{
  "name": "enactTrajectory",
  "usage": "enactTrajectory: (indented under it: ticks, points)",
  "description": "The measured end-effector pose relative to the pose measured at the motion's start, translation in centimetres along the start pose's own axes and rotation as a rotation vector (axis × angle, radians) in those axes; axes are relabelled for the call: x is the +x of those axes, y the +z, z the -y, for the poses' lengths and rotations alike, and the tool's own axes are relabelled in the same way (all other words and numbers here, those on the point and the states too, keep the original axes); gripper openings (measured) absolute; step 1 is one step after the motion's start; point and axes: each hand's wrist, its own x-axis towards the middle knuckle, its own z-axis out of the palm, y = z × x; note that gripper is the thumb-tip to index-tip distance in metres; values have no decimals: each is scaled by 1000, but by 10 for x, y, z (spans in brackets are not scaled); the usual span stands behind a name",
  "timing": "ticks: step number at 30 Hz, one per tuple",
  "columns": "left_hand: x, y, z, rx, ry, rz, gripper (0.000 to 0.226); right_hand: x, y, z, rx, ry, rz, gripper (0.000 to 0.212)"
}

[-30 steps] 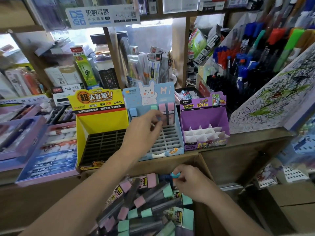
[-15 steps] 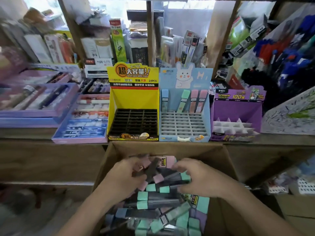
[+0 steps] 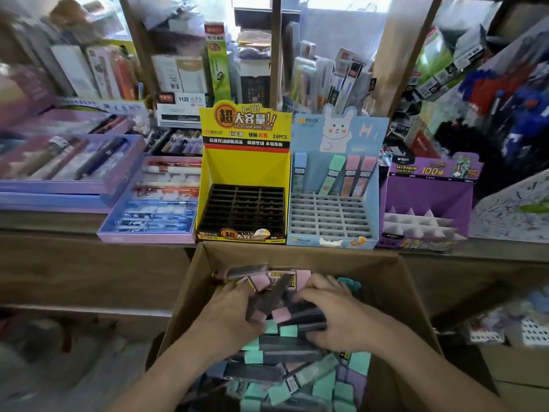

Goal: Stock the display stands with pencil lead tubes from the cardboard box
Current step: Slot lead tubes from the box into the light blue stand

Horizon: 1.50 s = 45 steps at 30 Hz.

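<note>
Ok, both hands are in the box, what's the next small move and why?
Probably lift the dark tube the left hand grips to the blue stand: its back row holds four tubes, the other slots look empty.
</note>
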Motion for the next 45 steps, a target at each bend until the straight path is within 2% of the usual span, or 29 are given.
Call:
enactTrajectory:
  ticks: [3,7,11,15,17,21,24,27,33,40,45]
  points:
    - [2,2,-1,-41,-17,11,55,0,2,-1,9,-27,-7,48]
    - [6,3,-3,-136,-42,73,41,-2,3,-4,74,-65,-32,37]
    - [9,4,-1,-165,-81,102,53,-3,2,-6,56,-111,-27,20]
    - [8,4,-1,-151,-70,99,58,-3,0,-9,126,-86,0,14]
    - [8,4,0,-128,-43,79,57,-4,-3,-9,235,-62,-47,16]
    - [9,5,0,-110,13,43,40,-3,-7,-5,324,-27,-164,22]
    - [7,6,-5,-111,63,61,38,0,-2,-3,263,-23,-124,24]
    - [6,6,-7,-183,87,34,16,-1,5,-3,206,-16,-93,19]
    - [6,1,-8,-342,34,-9,33,0,6,-2,204,-33,-187,16]
    - [5,-2,-7,-241,-24,-41,13,2,7,-1,208,46,-105,33]
    - [2,1,-7,-137,82,-126,9,-1,6,0,215,76,-45,54]
